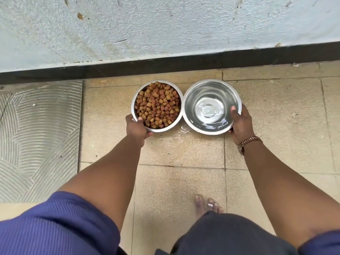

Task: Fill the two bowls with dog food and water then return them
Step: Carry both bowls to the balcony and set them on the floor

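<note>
Two steel bowls sit side by side, rims touching, low over the tiled floor close to the wall. The left bowl (135, 100) is heaped with brown dog food (157, 105). The right bowl (185, 115) holds clear water (209, 109). My left hand (137, 127) grips the near left rim of the food bowl, thumb over the edge. My right hand (239, 124) grips the near right rim of the water bowl, thumb inside. A few water drops (183, 130) lie on the tile between the bowls.
A pale rough wall (165, 28) with a dark skirting strip (165, 66) runs just behind the bowls. A grey ribbed mat (36, 135) lies to the left. My bare foot (207, 205) stands on the beige tiles (180, 181) below the bowls.
</note>
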